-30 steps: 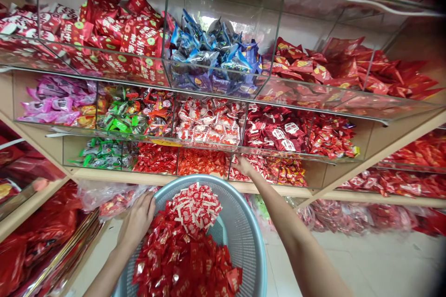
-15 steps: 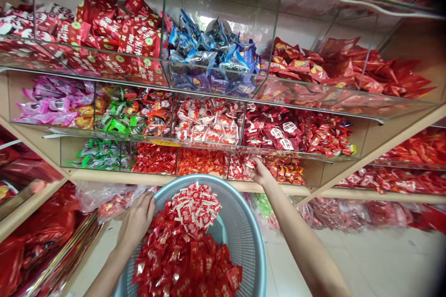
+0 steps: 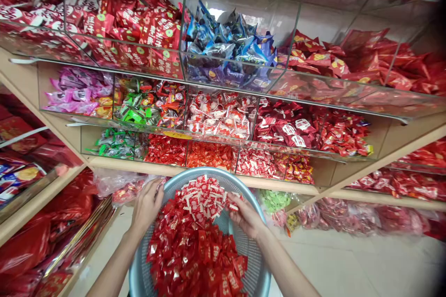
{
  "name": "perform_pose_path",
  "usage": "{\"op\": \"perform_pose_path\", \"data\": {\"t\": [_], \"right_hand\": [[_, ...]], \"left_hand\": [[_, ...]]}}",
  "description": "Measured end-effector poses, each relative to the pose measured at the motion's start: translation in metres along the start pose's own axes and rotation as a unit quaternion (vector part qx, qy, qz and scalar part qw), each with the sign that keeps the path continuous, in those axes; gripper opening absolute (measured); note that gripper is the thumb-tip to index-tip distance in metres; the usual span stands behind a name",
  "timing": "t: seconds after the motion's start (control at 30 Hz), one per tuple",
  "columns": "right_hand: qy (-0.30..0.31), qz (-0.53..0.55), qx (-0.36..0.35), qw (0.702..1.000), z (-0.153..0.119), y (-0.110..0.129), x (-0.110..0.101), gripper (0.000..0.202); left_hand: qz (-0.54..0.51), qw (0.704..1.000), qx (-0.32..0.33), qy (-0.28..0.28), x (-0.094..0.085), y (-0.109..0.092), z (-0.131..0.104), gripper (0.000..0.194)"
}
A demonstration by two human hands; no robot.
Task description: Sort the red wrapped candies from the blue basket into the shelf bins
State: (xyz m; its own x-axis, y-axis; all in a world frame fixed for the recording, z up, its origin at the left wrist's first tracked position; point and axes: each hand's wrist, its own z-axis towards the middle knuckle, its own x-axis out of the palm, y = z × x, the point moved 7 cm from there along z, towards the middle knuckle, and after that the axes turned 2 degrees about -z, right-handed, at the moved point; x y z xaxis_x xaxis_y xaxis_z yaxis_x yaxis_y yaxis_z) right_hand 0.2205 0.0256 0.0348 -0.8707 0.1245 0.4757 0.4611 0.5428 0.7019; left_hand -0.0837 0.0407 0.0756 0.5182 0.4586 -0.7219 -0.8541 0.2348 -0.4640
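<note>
A grey-blue plastic basket (image 3: pixel 260 246) sits low in front of me. Dark red wrapped candies (image 3: pixel 195 253) fill much of it, and a heap of small red-and-white wrapped candies (image 3: pixel 202 197) lies at its far side. My left hand (image 3: pixel 148 202) grips the basket's left rim, its fingers curled over the edge. Inside the right part of the basket, my right hand (image 3: pixel 244 216) is closed around some red-and-white wrapped candies, beside the heap. The bin of matching red-and-white candies (image 3: pixel 256 162) is on the lowest shelf, beyond the rim.
Clear-fronted shelves hold red snack packets (image 3: pixel 128 23), blue packets (image 3: pixel 226 46), purple candies (image 3: pixel 76 90) and green candies (image 3: pixel 118 143). A wooden shelf edge (image 3: pixel 139 165) runs just behind the basket. Plastic bags of goods (image 3: pixel 362 216) lie under the shelf, above the tiled floor (image 3: pixel 334 260).
My right hand has come back from the lowest shelf's red-and-white candy bin into the basket, with candies in it. My left hand stays on the rim. The view has shifted slightly.
</note>
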Motion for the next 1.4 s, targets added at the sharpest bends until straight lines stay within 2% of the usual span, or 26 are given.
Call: {"op": "perform_pose_path", "data": {"t": [0.07,0.17,0.2,0.23,0.3,0.33,0.43,0.53,0.67,0.8,0.87,0.9,0.97,1.03,1.1,1.17,1.23,1.4], "right_hand": [[-0.005,-0.010,0.004,1.000,0.000,-0.017,0.010,0.032],[-0.005,-0.016,-0.007,1.000,0.001,-0.027,0.025,0.034],[-0.003,-0.019,-0.016,1.000,0.001,-0.027,0.031,0.034],[0.000,-0.021,-0.027,0.999,0.001,-0.027,0.036,0.035],[0.004,-0.030,-0.050,0.998,0.000,-0.027,0.044,0.035],[0.007,-0.033,-0.057,0.998,-0.001,-0.029,0.048,0.034],[0.012,-0.029,-0.067,0.997,-0.005,-0.040,0.054,0.030],[0.003,-0.009,-0.075,0.997,-0.009,-0.052,0.055,0.030],[-0.002,0.029,-0.082,0.996,-0.012,-0.058,0.056,0.033],[-0.001,0.081,-0.066,0.995,-0.011,-0.060,0.053,0.032],[-0.025,0.097,-0.061,0.993,-0.010,-0.060,0.046,0.032],[-0.039,0.103,-0.060,0.992,-0.009,-0.061,0.041,0.034],[-0.061,0.110,-0.054,0.991,-0.009,-0.062,0.034,0.037],[-0.070,0.115,-0.049,0.990,-0.008,-0.063,0.029,0.038],[-0.065,0.121,-0.043,0.990,-0.008,-0.065,0.027,0.037],[-0.050,0.126,-0.040,0.990,-0.008,-0.065,0.028,0.035],[-0.037,0.129,-0.041,0.990,-0.008,-0.065,0.029,0.034],[-0.025,0.141,-0.028,0.989,-0.011,-0.063,0.032,0.033]], "left_hand": [[0.002,1.000,-0.010,-0.007,-0.006,-0.008,0.000,0.032],[-0.031,0.998,-0.058,-0.011,-0.012,-0.031,-0.004,0.030],[-0.072,0.994,-0.077,0.002,-0.009,-0.041,-0.008,0.029],[-0.129,0.986,-0.101,0.038,-0.001,-0.053,-0.013,0.029],[-0.251,0.945,-0.165,0.127,0.022,-0.076,-0.029,0.031],[-0.301,0.921,-0.194,0.154,0.032,-0.086,-0.038,0.033],[-0.392,0.862,-0.255,0.196,0.057,-0.106,-0.058,0.037],[-0.415,0.842,-0.286,0.193,0.067,-0.107,-0.067,0.039],[-0.425,0.835,-0.300,0.181,0.068,-0.100,-0.071,0.040],[-0.432,0.808,-0.342,0.211,0.069,-0.088,-0.078,0.045],[-0.420,0.814,-0.346,0.203,0.064,-0.075,-0.073,0.044],[-0.407,0.827,-0.338,0.189,0.059,-0.068,-0.067,0.042],[-0.366,0.871,-0.295,0.141,0.045,-0.053,-0.047,0.038],[-0.275,0.934,-0.211,0.081,0.028,-0.044,-0.024,0.032],[-0.184,0.974,-0.123,0.043,0.020,-0.043,-0.006,0.027],[-0.102,0.992,-0.060,0.047,0.024,-0.045,0.004,0.027],[-0.029,0.997,-0.023,0.070,0.036,-0.047,0.006,0.028],[0.075,0.992,0.004,0.098,0.062,-0.047,0.001,0.029]]}}
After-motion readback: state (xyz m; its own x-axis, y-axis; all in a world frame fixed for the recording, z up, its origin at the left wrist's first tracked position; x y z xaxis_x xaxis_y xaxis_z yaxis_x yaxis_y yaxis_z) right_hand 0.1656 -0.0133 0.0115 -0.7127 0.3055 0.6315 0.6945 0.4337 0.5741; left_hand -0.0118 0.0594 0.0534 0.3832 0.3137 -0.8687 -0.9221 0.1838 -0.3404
